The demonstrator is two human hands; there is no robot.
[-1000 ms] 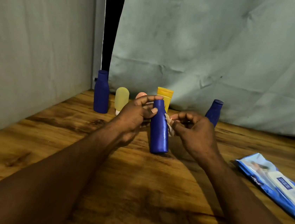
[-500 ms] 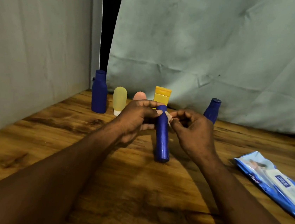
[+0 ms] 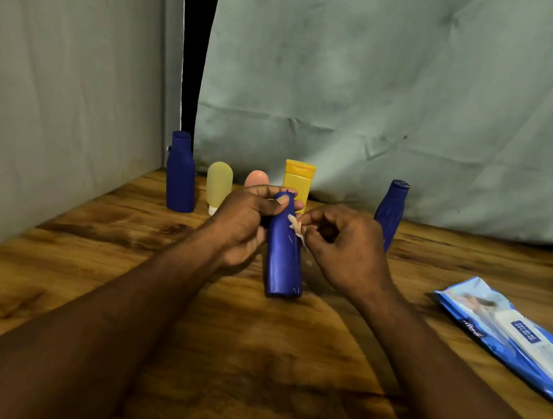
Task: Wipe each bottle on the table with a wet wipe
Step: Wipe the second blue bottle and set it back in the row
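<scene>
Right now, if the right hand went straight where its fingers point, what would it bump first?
Likely the blue bottle: fingers of the right hand point at its neck, with only the pinched wet wipe between. The left hand grips it.

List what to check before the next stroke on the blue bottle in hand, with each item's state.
1. Left hand grips the blue bottle near its cap: ok.
2. Right hand pinches the wet wipe against the bottle's upper side: ok.
3. Bottle's base steadied on the table: cannot tell; it looks down or nearly so.
4. Lower body wiped: cannot tell.
5. Waiting bottles standing at the back, namely tall blue bottle, pale yellow tube, pink bottle, yellow tube, slim blue bottle: ok.
6. Wipe pack lying on the table to the right: ok.
</scene>
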